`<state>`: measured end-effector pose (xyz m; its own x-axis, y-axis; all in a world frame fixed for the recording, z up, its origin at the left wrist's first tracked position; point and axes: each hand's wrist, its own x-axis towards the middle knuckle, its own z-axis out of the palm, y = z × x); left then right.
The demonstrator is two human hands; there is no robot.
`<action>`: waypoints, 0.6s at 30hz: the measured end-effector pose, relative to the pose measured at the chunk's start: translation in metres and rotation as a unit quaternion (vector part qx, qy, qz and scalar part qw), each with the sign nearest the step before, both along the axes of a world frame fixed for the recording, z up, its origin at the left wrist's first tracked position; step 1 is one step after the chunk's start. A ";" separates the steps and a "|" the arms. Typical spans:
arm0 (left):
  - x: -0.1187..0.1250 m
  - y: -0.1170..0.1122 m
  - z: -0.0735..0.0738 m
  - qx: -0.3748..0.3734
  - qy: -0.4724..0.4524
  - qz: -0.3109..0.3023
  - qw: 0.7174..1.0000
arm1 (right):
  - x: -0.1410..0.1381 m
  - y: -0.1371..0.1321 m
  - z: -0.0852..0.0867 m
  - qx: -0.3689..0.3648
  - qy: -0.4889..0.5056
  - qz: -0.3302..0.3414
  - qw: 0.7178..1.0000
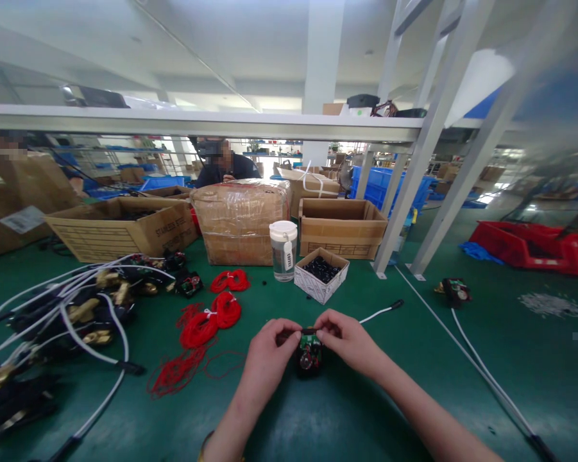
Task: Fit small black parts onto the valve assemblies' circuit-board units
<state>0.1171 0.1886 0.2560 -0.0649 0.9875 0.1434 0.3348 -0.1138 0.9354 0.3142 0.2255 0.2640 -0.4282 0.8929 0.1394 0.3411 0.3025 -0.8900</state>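
A small black housing with a green circuit board (310, 358) and a round silvery part stands on the green table in front of me. My left hand (273, 351) pinches its top edge from the left, thumb and fingers closed. From the right, my right hand (347, 340) grips the same top edge, its fingertips a short way from the left ones. A dark strip shows between the two thumbs; whether it is separate from the housing I cannot tell. A white cable with a black end (382, 311) sticks out behind my right hand.
Red cord bundles (216, 319) and a pile of white-cabled units with brass parts (91, 308) lie left. Ahead are a small box of black pieces (321, 282), a lidded cup (283, 253) and cartons (243, 224). Another unit (456, 292) sits right, near metal posts (397, 212). A person sits opposite.
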 end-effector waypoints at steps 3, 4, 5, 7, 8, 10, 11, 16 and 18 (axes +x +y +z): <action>-0.001 -0.001 -0.005 0.004 -0.009 -0.001 1.000 | 0.002 -0.002 -0.004 0.000 0.002 -0.004 1.000; -0.002 -0.001 -0.008 0.000 -0.019 -0.006 1.000 | 0.002 -0.003 -0.005 -0.002 0.004 -0.004 1.000; -0.003 -0.002 -0.011 -0.004 -0.032 -0.012 0.999 | 0.003 -0.004 -0.005 -0.004 0.005 -0.004 1.000; -0.005 -0.003 -0.016 -0.015 -0.053 -0.024 0.998 | 0.004 -0.007 -0.006 -0.005 0.003 -0.004 1.000; -0.006 -0.004 -0.017 -0.020 -0.060 -0.028 0.998 | 0.004 -0.009 -0.006 -0.003 -0.001 -0.005 1.000; -0.006 -0.007 -0.019 -0.029 -0.068 -0.031 0.997 | 0.005 -0.013 -0.006 0.004 -0.012 -0.007 1.000; -0.006 -0.009 -0.020 -0.033 -0.068 -0.032 0.997 | 0.005 -0.016 -0.006 0.006 -0.018 -0.008 1.000; -0.008 -0.015 -0.020 -0.052 -0.072 -0.056 0.994 | 0.004 -0.026 -0.010 -0.001 -0.019 -0.008 1.000; -0.010 -0.015 -0.021 -0.061 -0.089 -0.067 0.992 | 0.003 -0.028 -0.012 -0.004 -0.012 -0.013 1.000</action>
